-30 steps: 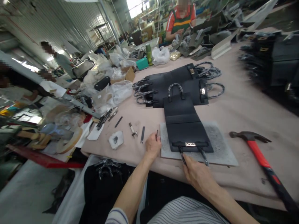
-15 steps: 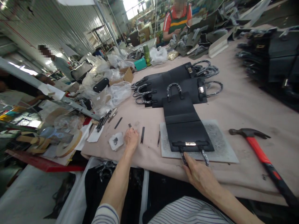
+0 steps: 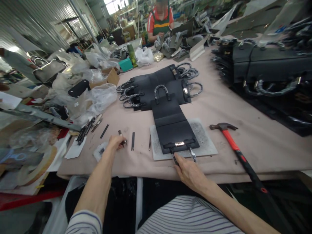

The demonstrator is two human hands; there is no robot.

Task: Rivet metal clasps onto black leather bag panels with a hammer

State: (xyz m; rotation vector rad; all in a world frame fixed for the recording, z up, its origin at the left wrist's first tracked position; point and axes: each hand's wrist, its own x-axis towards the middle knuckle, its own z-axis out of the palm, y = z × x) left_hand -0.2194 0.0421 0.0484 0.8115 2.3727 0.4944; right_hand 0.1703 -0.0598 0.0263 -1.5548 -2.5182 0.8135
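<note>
An unfolded black handbag panel [image 3: 174,125] lies over a grey slab [image 3: 207,139], a gold-coloured clasp across its near end. My right hand [image 3: 190,169] is closed round one plastic-wrapped handle [image 3: 174,156] at that end. Further left, my left hand [image 3: 115,142] is just above the table, its fingers pinched on a short dark tool [image 3: 120,132] whose kind I cannot make out. Beside that hand are a small clear tub [image 3: 99,150], partly hidden by the wrist, and a flat dark metal strip [image 3: 133,141]. A thin dark rod [image 3: 149,142] lies by the slab.
A claw hammer [image 3: 229,136] with a red and black handle lies right. Flat black bag panels [image 3: 156,78] are stacked behind, with a bigger bag pile [image 3: 268,65] far right. Loose tools [image 3: 85,130] and plastic bags [image 3: 102,97] lie left. A co-worker [image 3: 159,22] sits across.
The view has swung right, so everything appears further left. My left hand has turned, and more of the dark tool shows in its fingers. My right hand stays on the handle.
</note>
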